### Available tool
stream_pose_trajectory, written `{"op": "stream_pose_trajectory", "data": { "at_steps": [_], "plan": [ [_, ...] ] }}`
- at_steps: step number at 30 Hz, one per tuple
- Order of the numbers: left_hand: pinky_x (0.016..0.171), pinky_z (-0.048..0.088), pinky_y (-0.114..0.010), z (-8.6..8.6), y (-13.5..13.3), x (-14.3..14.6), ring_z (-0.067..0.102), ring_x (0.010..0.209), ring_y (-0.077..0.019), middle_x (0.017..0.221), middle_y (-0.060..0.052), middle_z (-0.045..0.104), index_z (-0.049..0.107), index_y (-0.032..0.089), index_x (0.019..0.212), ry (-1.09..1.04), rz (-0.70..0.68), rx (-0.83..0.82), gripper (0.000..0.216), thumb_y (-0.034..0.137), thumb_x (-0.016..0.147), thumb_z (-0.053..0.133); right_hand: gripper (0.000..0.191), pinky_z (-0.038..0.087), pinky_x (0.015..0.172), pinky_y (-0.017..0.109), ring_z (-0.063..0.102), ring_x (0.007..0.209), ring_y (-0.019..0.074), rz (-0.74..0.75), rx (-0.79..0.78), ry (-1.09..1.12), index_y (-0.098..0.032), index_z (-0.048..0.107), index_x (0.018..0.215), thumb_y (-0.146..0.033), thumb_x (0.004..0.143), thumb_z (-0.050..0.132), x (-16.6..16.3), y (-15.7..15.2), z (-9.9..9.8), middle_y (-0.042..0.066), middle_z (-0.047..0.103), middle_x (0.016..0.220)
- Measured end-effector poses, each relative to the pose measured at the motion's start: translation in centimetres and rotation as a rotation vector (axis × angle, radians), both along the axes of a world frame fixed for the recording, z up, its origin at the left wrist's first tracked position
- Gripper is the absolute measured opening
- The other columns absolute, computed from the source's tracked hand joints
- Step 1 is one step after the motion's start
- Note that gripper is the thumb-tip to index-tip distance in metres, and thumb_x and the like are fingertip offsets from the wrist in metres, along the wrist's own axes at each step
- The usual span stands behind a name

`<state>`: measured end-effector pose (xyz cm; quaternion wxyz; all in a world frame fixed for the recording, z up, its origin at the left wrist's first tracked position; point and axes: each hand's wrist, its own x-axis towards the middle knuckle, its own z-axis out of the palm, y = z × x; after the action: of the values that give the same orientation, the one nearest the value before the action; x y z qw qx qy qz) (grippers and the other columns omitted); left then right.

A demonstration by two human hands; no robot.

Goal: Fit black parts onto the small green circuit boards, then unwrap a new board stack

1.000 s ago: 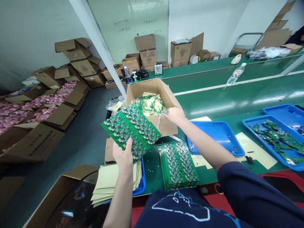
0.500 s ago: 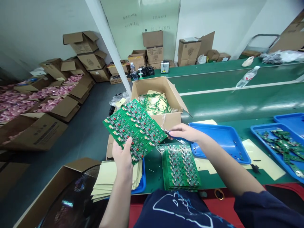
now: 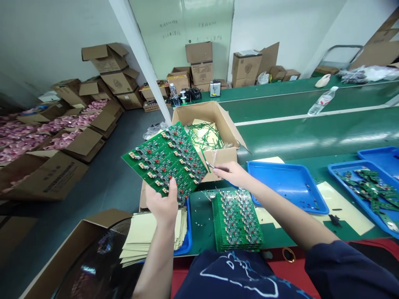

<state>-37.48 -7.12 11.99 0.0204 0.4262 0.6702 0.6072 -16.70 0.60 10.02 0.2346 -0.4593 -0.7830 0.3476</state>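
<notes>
My left hand point(image 3: 163, 201) grips a green circuit board panel point(image 3: 170, 160) by its near edge, thumb on top, and holds it tilted above the bench. Small components with red dots stand in rows on it. In my right hand point(image 3: 235, 174) is a pair of cutting pliers, their metal jaws point(image 3: 212, 166) beside the panel's right edge; the blue handles are mostly covered by the fingers. At the jaws, a thin green strip point(image 3: 204, 157) stands out from the panel. Below lies a stack of similar circuit board panels point(image 3: 238, 220).
Behind the panel is an open cardboard box point(image 3: 224, 160) with green strips and paper. A blue tray point(image 3: 280, 174) lies to the right, another tray point(image 3: 339, 168) with board pieces beyond it. Yellow paper sheets point(image 3: 140, 232) are stacked at left. A bottle point(image 3: 324, 101) stands farther back.
The panel has shifted left and turned in my left hand. My right hand has moved slightly left with the pliers, and a thin strip now stands away from the panel's edge.
</notes>
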Motion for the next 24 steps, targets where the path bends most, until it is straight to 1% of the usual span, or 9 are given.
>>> {"op": "stream_pose_trajectory", "data": {
  "at_steps": [3,7,10,12,14,16,18,21,24],
  "plan": [
    [0.094,0.043,-0.033,-0.3,0.4,-0.4,0.059,0.102,-0.0222,0.108,-0.011,0.062,0.057,0.013,0.113,-0.029,-0.053,0.007,0.047,0.031,0.072,0.066,0.041,0.042,0.067,0.028,0.059,0.077,0.0190,-0.176,0.140,-0.168,-0.015,0.065,0.098,-0.044,0.090,0.037,-0.5,2.8,0.4,0.006,0.066,0.083],
    [0.092,0.044,-0.033,-1.5,1.2,-1.1,0.060,0.100,-0.0213,0.107,-0.010,0.064,0.057,0.014,0.112,-0.132,-0.121,0.012,0.046,0.034,0.071,0.068,0.037,0.040,0.082,0.039,0.054,0.100,0.0319,-0.379,0.193,-0.334,-0.008,0.065,0.097,-0.040,0.083,0.053,-1.1,7.4,1.5,0.020,0.062,0.100],
    [0.087,0.048,-0.033,-2.2,1.8,-1.1,0.063,0.095,-0.0206,0.105,-0.010,0.065,0.056,0.015,0.112,-0.331,-0.189,-0.021,0.048,0.036,0.070,0.069,0.038,0.039,0.083,0.041,0.055,0.102,0.0346,-0.465,0.184,-0.391,-0.006,0.064,0.095,-0.040,0.084,0.051,-0.8,9.1,2.0,0.024,0.062,0.099],
    [0.083,0.050,-0.032,-2.4,2.1,-0.9,0.063,0.094,-0.0211,0.105,-0.010,0.065,0.056,0.015,0.110,-0.456,-0.242,-0.071,0.049,0.036,0.068,0.070,0.042,0.042,0.080,0.039,0.058,0.098,0.0332,-0.487,0.169,-0.397,-0.007,0.062,0.103,-0.043,0.085,0.049,0.4,8.8,1.4,0.022,0.063,0.099],
    [0.082,0.051,-0.031,-2.6,2.4,-0.6,0.064,0.095,-0.0219,0.105,-0.010,0.066,0.057,0.016,0.107,-0.551,-0.299,-0.127,0.048,0.037,0.067,0.071,0.050,0.044,0.076,0.037,0.061,0.095,0.0306,-0.492,0.140,-0.358,-0.009,0.053,0.118,-0.046,0.083,0.050,2.4,7.2,-0.2,0.019,0.064,0.103],
    [0.083,0.051,-0.032,-2.8,2.6,-0.3,0.064,0.097,-0.0225,0.105,-0.010,0.067,0.058,0.016,0.106,-0.633,-0.355,-0.157,0.046,0.039,0.068,0.070,0.060,0.046,0.077,0.035,0.062,0.095,0.0280,-0.460,0.075,-0.226,-0.013,0.045,0.128,-0.047,0.079,0.054,5.2,4.0,-3.1,0.014,0.065,0.106],
    [0.084,0.051,-0.033,-2.8,2.7,0.0,0.063,0.098,-0.0226,0.105,-0.009,0.067,0.058,0.017,0.106,-0.688,-0.398,-0.172,0.046,0.040,0.068,0.069,0.051,0.048,0.080,0.037,0.062,0.096,0.0276,-0.522,-0.011,-0.165,-0.017,0.053,0.117,-0.048,0.077,0.054,8.0,-0.4,-6.6,0.012,0.066,0.104],
    [0.083,0.051,-0.033,-2.7,2.8,0.6,0.064,0.096,-0.0234,0.104,-0.008,0.068,0.058,0.017,0.107,-0.734,-0.496,-0.248,0.054,0.039,0.061,0.076,0.034,0.050,0.074,0.042,0.065,0.083,0.0310,-0.582,-0.091,-0.191,-0.017,0.063,0.087,-0.047,0.074,0.052,11.1,-7.7,-11.9,0.014,0.069,0.087],
    [0.081,0.052,-0.034,-2.3,3.0,1.7,0.065,0.095,-0.0248,0.105,-0.010,0.068,0.057,0.016,0.108,-0.740,-0.650,-0.354,0.059,0.038,0.057,0.078,0.033,0.049,0.076,0.050,0.064,0.083,0.0357,-0.662,-0.105,-0.185,-0.020,0.062,0.080,-0.049,0.073,0.051,12.2,-13.1,-16.1,0.016,0.068,0.083]
  ]
}}
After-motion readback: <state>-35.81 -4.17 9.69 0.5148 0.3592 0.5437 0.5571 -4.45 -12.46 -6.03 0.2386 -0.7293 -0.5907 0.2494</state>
